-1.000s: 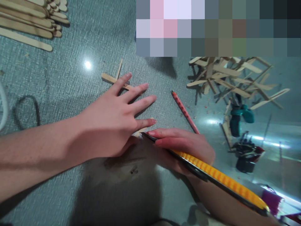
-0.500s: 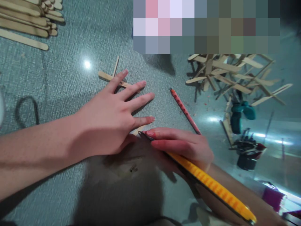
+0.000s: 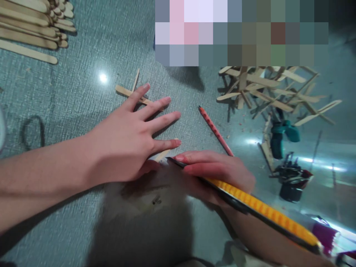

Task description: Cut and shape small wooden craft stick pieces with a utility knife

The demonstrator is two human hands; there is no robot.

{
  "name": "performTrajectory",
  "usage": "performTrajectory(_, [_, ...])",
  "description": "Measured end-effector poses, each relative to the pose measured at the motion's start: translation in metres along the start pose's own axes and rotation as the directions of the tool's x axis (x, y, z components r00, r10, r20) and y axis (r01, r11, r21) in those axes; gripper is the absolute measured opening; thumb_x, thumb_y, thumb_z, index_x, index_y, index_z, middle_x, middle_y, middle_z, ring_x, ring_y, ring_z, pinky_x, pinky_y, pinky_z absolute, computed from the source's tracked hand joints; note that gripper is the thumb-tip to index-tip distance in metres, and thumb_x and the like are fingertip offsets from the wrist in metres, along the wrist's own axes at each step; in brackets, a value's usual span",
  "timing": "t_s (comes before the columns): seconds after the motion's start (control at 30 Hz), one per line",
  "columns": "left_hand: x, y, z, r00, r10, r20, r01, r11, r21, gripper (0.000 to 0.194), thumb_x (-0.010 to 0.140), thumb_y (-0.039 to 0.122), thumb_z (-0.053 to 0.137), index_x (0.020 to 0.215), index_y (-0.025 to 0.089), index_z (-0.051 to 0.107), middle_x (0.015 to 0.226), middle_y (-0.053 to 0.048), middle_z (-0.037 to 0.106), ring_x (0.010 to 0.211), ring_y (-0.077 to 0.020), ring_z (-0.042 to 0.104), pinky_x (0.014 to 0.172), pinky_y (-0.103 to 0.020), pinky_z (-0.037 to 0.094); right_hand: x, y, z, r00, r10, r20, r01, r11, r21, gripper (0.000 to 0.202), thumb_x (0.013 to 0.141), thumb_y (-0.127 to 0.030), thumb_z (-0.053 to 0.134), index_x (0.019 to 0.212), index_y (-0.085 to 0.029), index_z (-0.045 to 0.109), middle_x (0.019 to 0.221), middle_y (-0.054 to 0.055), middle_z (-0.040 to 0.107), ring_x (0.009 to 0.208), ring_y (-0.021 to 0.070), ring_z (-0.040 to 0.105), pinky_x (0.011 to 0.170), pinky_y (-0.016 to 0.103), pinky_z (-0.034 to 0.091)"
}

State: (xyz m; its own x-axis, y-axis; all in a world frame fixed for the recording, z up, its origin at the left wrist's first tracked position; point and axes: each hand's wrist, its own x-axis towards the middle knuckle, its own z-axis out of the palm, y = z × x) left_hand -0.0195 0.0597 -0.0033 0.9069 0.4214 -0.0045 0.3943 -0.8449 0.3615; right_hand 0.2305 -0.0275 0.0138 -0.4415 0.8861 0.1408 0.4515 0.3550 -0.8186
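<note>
The right hand (image 3: 219, 172) is closed around a yellow knife (image 3: 261, 209), forefinger laid along its top, the dark blade tip set against a stick (image 3: 162, 154) on the floor. The left hand (image 3: 125, 142) lies flat and spread, holding nothing, its palm and little finger pressing that stick down just beside the blade. To cut well, the pressing fingers should stay clear of the blade's path, the stick should be pinned close to the cut so it cannot twist, and the knife is best drawn with light, repeated strokes rather than one hard push. The stick is pale, flat wood with a rounded end, mostly hidden under the left hand; only a short length shows between the two hands. Past the fingertips lie crossed sticks (image 3: 133, 93), a red pencil (image 3: 214, 130) to the right, a stick frame (image 3: 272, 91) beyond it, and a stick pile (image 3: 33, 26) at top left.
</note>
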Motion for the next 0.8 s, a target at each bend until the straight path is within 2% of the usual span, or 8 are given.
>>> performTrajectory(0.13, [-0.002,-0.003,0.001,0.998,0.038,-0.054,-0.039,0.999,-0.007,0.057,0.097,0.063,0.058,0.146,0.035,0.061,0.167,-0.002,0.044,0.16,-0.0419,0.029,0.129,-0.07,0.001,0.001,0.006,0.0,0.995,-0.088,-0.041,0.089,0.996,0.026,0.024,0.089,-0.008,0.071,0.103,-0.027,0.071,0.098,0.007,0.083,0.087,0.0205,0.083,0.078,0.028,0.071])
performTrajectory(0.27, [-0.004,-0.007,0.002,0.987,0.092,-0.135,-0.087,0.995,0.044,0.055,0.091,0.057,0.071,0.14,0.032,0.066,0.154,-0.004,0.058,0.155,-0.0396,0.039,0.13,-0.069,0.009,0.0,0.01,0.001,0.993,-0.1,-0.057,0.103,0.993,0.055,0.024,0.088,-0.008,0.071,0.105,-0.025,0.071,0.101,0.008,0.083,0.09,0.0212,0.082,0.08,0.029,0.071])
performTrajectory(0.33, [-0.005,-0.009,0.001,0.979,0.114,-0.167,-0.105,0.992,0.066,0.046,0.092,0.054,0.073,0.132,0.031,0.071,0.145,-0.005,0.064,0.151,-0.0358,0.045,0.132,-0.067,0.011,-0.002,0.011,0.001,0.993,-0.097,-0.069,0.101,0.993,0.066,0.025,0.089,-0.008,0.072,0.107,-0.025,0.071,0.102,0.009,0.083,0.091,0.0214,0.082,0.078,0.03,0.071])
performTrajectory(0.43, [-0.007,-0.011,0.0,0.962,0.143,-0.233,-0.136,0.99,0.046,0.026,0.101,0.045,0.063,0.112,0.027,0.078,0.129,0.0,0.069,0.146,-0.0275,0.052,0.133,-0.061,0.013,-0.004,0.011,-0.001,0.993,-0.085,-0.079,0.09,0.994,0.059,0.026,0.09,-0.01,0.072,0.109,-0.028,0.071,0.103,0.007,0.083,0.092,0.0222,0.082,0.078,0.033,0.071])
performTrajectory(0.57, [-0.007,-0.012,-0.002,0.949,0.149,-0.278,-0.184,0.977,-0.106,0.026,0.103,0.036,0.061,0.088,0.027,0.08,0.116,0.005,0.071,0.132,-0.0206,0.059,0.131,-0.057,0.023,-0.008,0.011,-0.004,0.995,-0.062,-0.076,0.067,0.996,0.056,0.025,0.092,-0.011,0.071,0.11,-0.029,0.071,0.105,0.006,0.083,0.093,0.022,0.082,0.08,0.034,0.071])
performTrajectory(0.63, [-0.007,-0.013,-0.002,0.951,0.141,-0.276,-0.189,0.97,-0.156,0.021,0.101,0.031,0.065,0.088,0.029,0.081,0.116,0.005,0.072,0.127,-0.0212,0.061,0.13,-0.057,0.025,-0.009,0.011,-0.005,0.996,-0.043,-0.073,0.047,0.997,0.055,0.027,0.091,-0.01,0.071,0.11,-0.029,0.071,0.107,0.006,0.083,0.094,0.0218,0.082,0.081,0.033,0.071])
performTrajectory(0.8, [-0.005,-0.014,-0.005,0.952,0.142,-0.27,-0.184,0.973,-0.138,0.02,0.099,0.023,0.062,0.092,0.031,0.079,0.112,0.002,0.073,0.121,-0.0226,0.061,0.129,-0.057,0.029,-0.007,0.01,-0.008,0.999,-0.045,-0.011,0.045,0.998,0.032,0.024,0.094,-0.014,0.07,0.111,-0.031,0.071,0.109,0.006,0.083,0.09,0.022,0.081,0.076,0.033,0.071])
